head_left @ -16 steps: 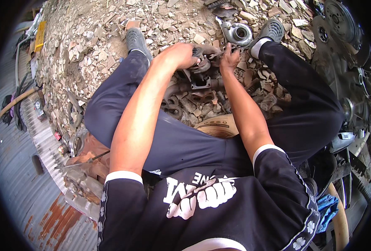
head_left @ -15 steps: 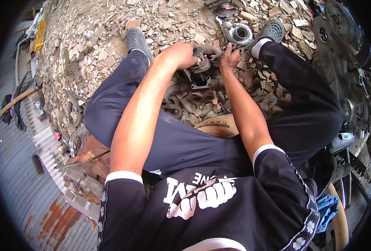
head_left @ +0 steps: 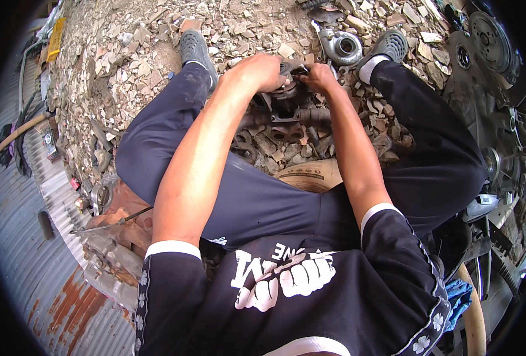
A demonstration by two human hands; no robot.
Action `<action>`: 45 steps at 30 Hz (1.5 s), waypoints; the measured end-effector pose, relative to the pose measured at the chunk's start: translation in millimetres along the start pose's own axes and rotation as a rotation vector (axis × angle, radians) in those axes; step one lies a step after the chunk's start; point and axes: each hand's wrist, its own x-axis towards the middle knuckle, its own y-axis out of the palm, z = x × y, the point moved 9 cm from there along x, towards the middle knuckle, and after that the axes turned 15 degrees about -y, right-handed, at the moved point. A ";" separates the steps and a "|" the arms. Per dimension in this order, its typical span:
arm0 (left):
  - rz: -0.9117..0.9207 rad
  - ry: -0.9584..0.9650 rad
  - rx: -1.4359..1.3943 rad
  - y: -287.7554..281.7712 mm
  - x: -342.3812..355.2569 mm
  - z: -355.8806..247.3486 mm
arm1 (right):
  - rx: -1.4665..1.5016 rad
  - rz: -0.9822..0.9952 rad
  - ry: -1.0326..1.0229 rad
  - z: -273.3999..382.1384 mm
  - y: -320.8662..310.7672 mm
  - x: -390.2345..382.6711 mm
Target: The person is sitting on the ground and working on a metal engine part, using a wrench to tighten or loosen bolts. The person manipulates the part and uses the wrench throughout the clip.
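Note:
Between my shins stands a dark, greasy turbocharger body (head_left: pixel 285 99) on a rusty exhaust manifold (head_left: pixel 310 115). My left hand (head_left: pixel 262 72) is closed over its upper left side, fingers curled out of sight round the far edge. My right hand (head_left: pixel 319 77) is close beside it at the upper right, fingers bent together against a small dark piece that I cannot make out. A rounded silver-grey compressor housing (head_left: pixel 341 47) with a round central opening lies on the ground just beyond my right hand, near my right shoe.
Broken stone and tile rubble (head_left: pixel 138 65) covers the ground. A brown cardboard piece (head_left: pixel 310 174) lies between my thighs. At left are a screwdriver (head_left: pixel 120 222), a metal casting (head_left: pixel 111 255) and corrugated sheets (head_left: pixel 19 213). Pulleys and engine parts (head_left: pixel 488 41) crowd the right side.
My right hand has moved left, closer to my left hand, and its fingers have bent inward. The turbocharger body looks turned, and the manifold below it shows more.

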 end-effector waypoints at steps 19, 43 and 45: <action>0.032 -0.006 0.010 0.2 -4.9 0.0 | 0.361 -0.516 0.324 -35.4 -12.8 -38.0; 0.061 -0.091 -0.029 11.0 -5.5 11.8 | -0.018 -0.226 0.691 -70.0 41.5 -122.8; 0.063 -0.106 -0.050 6.3 -10.9 5.4 | -0.098 -0.221 0.652 -61.7 42.6 -119.9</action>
